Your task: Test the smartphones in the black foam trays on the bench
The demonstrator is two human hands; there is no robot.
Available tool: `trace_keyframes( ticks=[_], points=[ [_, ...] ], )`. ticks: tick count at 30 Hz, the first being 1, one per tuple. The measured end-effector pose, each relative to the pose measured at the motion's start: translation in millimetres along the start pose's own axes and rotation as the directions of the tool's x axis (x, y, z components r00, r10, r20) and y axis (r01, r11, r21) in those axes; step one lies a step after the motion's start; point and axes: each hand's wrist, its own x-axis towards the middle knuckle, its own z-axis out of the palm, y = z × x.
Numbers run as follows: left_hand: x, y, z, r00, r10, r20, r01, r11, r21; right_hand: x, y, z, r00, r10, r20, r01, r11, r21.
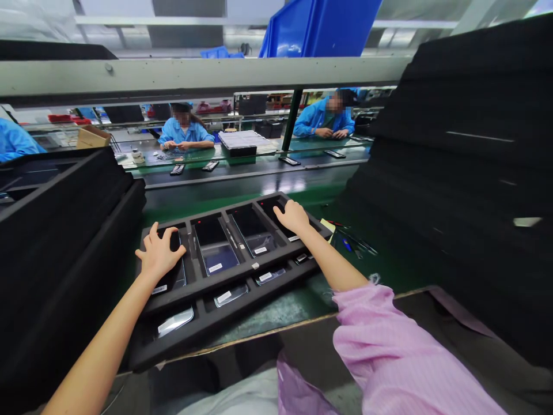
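Note:
A black foam tray [242, 275] with several slots lies on the green bench in front of me, each slot holding a dark phone [215, 246]. My left hand [158, 255] rests on the phone in the leftmost slot, fingers spread and curled over it. My right hand [294, 217] lies on the phone in the rightmost slot, fingers bent down onto its far end. A second row of phones [231, 294] shows partly under the tray's near bar.
Tall stacks of black foam trays stand at the left [60, 242] and right [466, 173]. A green conveyor [242, 173] carries phones beyond. Two people in blue coats work across it. A blue bin [319, 26] sits on the overhead shelf.

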Motion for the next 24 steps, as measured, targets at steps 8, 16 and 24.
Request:
trace_keyframes(
  ticks=[8, 16, 24],
  points=[
    [0.1, 0.4, 0.4, 1.0, -0.002, -0.006, 0.002, 1.0, 0.0, -0.2, 0.2, -0.1, 1.0, -0.003, 0.007, 0.003, 1.0, 0.015],
    [-1.4, 1.5, -2.0, 1.0, -0.006, 0.001, 0.006, 1.0, 0.0, -1.2, -0.1, -0.9, 1.0, -0.007, 0.006, 0.006, 1.0, 0.02],
    [-1.0, 1.9, -2.4, 1.0, -0.003, 0.011, 0.003, 1.0, -0.002, -0.9, -0.3, -0.9, 1.0, 0.003, -0.002, -0.003, 1.0, 0.017]
  ],
)
